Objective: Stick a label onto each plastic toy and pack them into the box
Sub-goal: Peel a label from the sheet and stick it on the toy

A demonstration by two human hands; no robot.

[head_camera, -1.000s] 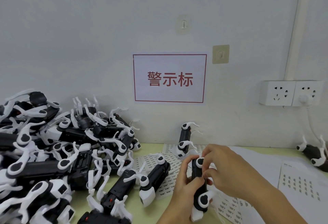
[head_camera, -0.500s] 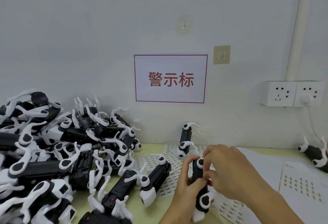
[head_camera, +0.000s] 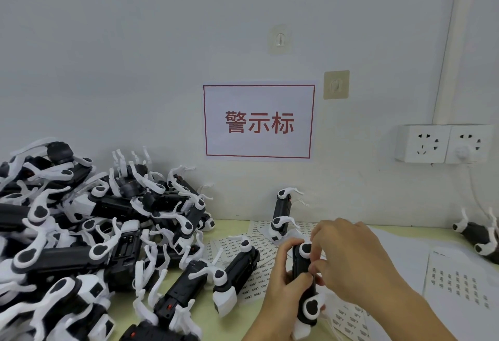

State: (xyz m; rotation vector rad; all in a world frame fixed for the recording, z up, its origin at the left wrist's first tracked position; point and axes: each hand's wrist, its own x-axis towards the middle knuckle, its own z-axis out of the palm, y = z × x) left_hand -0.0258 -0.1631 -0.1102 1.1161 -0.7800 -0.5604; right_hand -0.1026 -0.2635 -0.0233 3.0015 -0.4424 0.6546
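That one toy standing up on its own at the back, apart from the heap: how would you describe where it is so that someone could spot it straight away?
Find the red-bordered sign on the wall, then drop straight down to the table edge. Just right of the sign's middle, one black and white toy stands upright against the wall, on the label sheets. Every other toy lies flat or heaped, or is held in the hands.

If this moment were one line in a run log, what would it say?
step: labelling | left hand: grips toy upright | right hand: fingertips on toy's side | label sheets: on table | box: not visible
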